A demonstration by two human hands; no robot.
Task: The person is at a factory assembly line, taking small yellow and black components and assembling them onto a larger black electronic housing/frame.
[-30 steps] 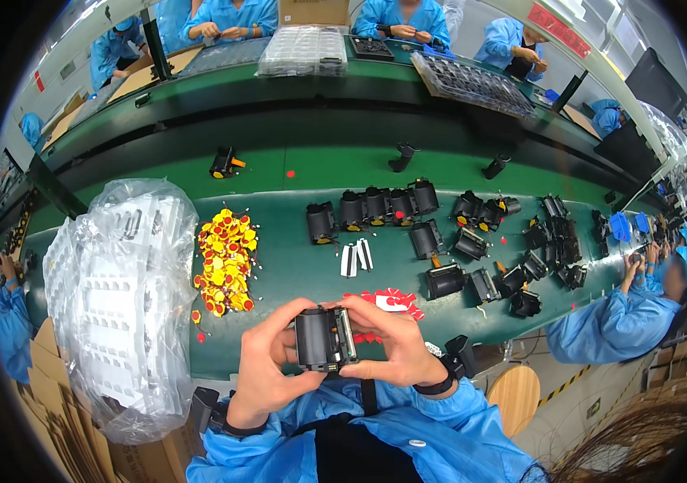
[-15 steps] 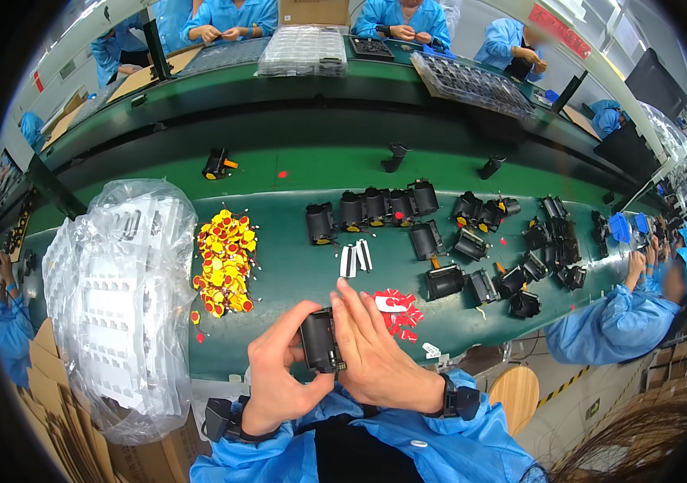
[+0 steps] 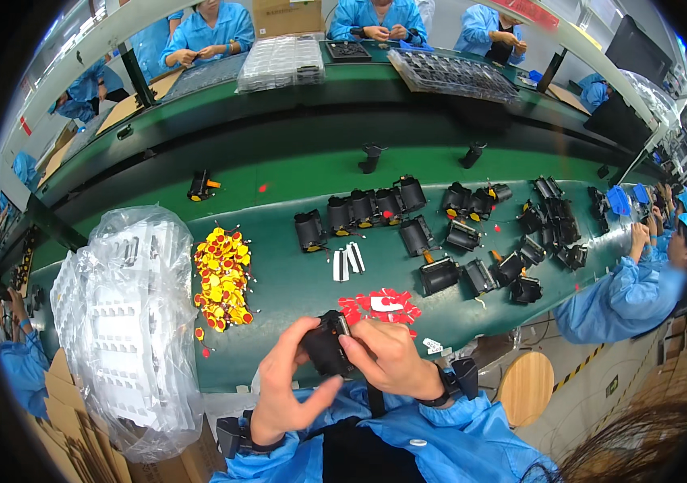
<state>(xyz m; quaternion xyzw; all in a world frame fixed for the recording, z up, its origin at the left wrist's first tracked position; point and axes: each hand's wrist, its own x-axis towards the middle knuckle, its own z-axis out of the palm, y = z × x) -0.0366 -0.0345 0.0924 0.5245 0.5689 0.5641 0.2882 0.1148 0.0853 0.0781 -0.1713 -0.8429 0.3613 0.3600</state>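
L hand (image 3: 291,378) cups black housing (image 3: 326,348) from left, thumb spread out; R hand (image 3: 392,358) pinches its right edge, prob. to keep it steady btwn them. Red pieces (image 3: 376,306) lie just beyond hands, prob. for quick reach.

**A Wide Look Down From the Head**

We look through the left of two fisheye cameras worn side by side on the head, facing down and forward. Closest to us, along the lower edge, are the blue sleeves (image 3: 472,427), with strands of hair (image 3: 617,439) crossing the lower right. The left hand (image 3: 289,386) and right hand (image 3: 396,362) are near, in our lower half. Beyond them we see across the green workbench (image 3: 279,282) to the far bench (image 3: 360,74) and distant co-workers (image 3: 219,32) at the top. Straight edges bend toward our rim.
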